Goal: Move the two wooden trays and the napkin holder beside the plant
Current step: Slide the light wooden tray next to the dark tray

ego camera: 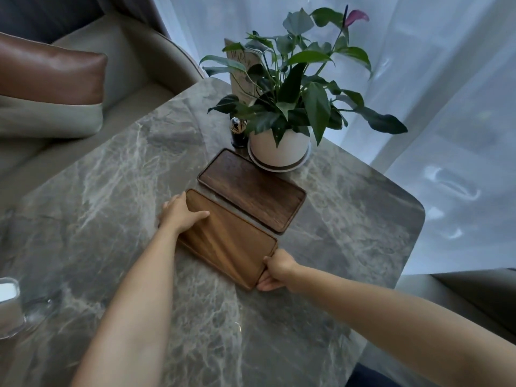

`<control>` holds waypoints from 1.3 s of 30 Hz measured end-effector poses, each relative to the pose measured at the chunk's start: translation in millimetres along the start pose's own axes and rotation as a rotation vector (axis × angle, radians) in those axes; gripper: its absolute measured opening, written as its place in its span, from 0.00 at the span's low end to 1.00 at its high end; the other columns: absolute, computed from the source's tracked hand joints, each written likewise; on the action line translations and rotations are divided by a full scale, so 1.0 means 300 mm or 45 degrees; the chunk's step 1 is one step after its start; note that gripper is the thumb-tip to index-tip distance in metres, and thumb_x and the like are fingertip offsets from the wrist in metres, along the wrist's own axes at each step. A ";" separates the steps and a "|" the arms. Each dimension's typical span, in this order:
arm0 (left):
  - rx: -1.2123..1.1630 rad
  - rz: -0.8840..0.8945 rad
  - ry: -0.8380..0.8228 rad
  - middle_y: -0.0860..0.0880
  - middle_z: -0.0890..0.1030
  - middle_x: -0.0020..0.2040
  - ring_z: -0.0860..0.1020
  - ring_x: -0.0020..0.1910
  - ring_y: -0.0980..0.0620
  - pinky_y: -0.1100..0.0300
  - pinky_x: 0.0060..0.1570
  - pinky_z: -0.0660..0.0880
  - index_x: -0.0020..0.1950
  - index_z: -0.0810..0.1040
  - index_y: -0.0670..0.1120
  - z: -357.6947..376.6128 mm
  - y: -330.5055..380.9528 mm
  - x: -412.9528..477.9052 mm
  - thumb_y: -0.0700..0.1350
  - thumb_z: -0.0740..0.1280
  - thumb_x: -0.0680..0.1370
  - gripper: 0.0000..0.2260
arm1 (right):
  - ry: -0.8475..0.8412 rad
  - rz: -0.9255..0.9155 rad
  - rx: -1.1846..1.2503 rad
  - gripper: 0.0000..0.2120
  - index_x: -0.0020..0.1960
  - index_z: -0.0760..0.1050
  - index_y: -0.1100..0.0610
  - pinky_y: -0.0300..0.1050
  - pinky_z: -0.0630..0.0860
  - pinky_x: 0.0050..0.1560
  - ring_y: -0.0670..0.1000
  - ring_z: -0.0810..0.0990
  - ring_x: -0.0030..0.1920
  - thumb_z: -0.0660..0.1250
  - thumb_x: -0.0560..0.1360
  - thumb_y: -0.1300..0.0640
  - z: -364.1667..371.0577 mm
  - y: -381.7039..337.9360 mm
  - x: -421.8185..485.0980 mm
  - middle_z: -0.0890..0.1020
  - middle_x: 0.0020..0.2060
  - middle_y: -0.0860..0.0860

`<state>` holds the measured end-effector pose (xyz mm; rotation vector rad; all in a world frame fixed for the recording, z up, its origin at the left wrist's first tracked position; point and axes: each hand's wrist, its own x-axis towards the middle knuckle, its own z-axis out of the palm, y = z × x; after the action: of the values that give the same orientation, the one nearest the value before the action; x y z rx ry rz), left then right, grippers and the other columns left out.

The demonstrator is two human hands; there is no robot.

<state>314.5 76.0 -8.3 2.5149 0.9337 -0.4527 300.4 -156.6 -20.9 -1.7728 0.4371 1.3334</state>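
Two wooden trays lie side by side on a grey marble table point(83, 219). The dark tray point(251, 191) sits near the far edge of the table, and its far corner is just beside the white pot point(279, 148) of the plant point(296, 88). The lighter tray point(231, 241) lies right next to the dark tray, on the side closer to the person, and their long sides look like they touch.

The left hand point(180, 212) is on the far left end of the lighter tray. Its thumb lies flat on top of the wood and its fingers curl round the end, so it has hold of the tray. The right hand point(276, 270) is at the near right corner of the same tray. Its fingers are bent and tucked under the edge, with the thumb at the rim, so it grips the tray too.

The napkin holder point(8, 305) is a clear one with white napkins inside. It stands at the near left edge of the table, well apart from the plant and the trays.

A small dark bottle point(238, 132) stands just left of the pot, and a card point(243, 76) stands behind the leaves. A chair with a brown cushion point(50, 74) is past the left side of the table.
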 end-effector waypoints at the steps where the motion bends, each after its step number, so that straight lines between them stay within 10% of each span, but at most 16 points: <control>1: -0.003 -0.007 -0.004 0.39 0.66 0.73 0.62 0.71 0.37 0.48 0.72 0.61 0.73 0.60 0.39 0.000 -0.002 0.011 0.58 0.71 0.69 0.40 | -0.010 -0.001 0.001 0.25 0.30 0.66 0.68 0.39 0.76 0.19 0.49 0.75 0.16 0.49 0.82 0.56 0.001 -0.006 0.002 0.76 0.28 0.61; 20: -0.007 0.053 -0.023 0.44 0.47 0.78 0.46 0.77 0.44 0.48 0.77 0.48 0.76 0.44 0.43 0.002 0.027 0.033 0.59 0.67 0.72 0.44 | -0.048 -0.075 -0.162 0.15 0.46 0.64 0.67 0.38 0.74 0.19 0.47 0.74 0.15 0.51 0.81 0.54 -0.012 -0.067 -0.013 0.75 0.29 0.58; 26: 0.040 0.113 0.140 0.45 0.46 0.79 0.46 0.77 0.47 0.46 0.75 0.47 0.76 0.45 0.47 -0.004 0.026 -0.083 0.60 0.63 0.74 0.40 | 0.107 -0.305 -0.485 0.16 0.36 0.64 0.59 0.48 0.80 0.32 0.54 0.77 0.27 0.56 0.79 0.52 -0.007 -0.080 -0.067 0.77 0.30 0.58; 31: 0.046 0.128 0.231 0.46 0.46 0.79 0.47 0.77 0.48 0.47 0.75 0.49 0.76 0.47 0.48 -0.077 -0.080 -0.198 0.59 0.63 0.74 0.38 | 0.321 -0.644 -1.055 0.18 0.56 0.65 0.61 0.55 0.73 0.55 0.63 0.77 0.58 0.56 0.78 0.47 0.067 -0.154 -0.182 0.78 0.58 0.62; 39: 0.014 0.042 0.517 0.47 0.47 0.79 0.49 0.77 0.48 0.52 0.74 0.51 0.76 0.48 0.49 -0.272 -0.367 -0.456 0.58 0.63 0.75 0.36 | 0.184 -1.154 -1.192 0.25 0.68 0.59 0.59 0.52 0.69 0.60 0.61 0.71 0.65 0.60 0.77 0.49 0.357 -0.331 -0.339 0.70 0.65 0.60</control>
<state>154.0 117.8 91.5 2.6799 1.0295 0.0712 267.5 -35.8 105.4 -2.3438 -0.9946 0.7427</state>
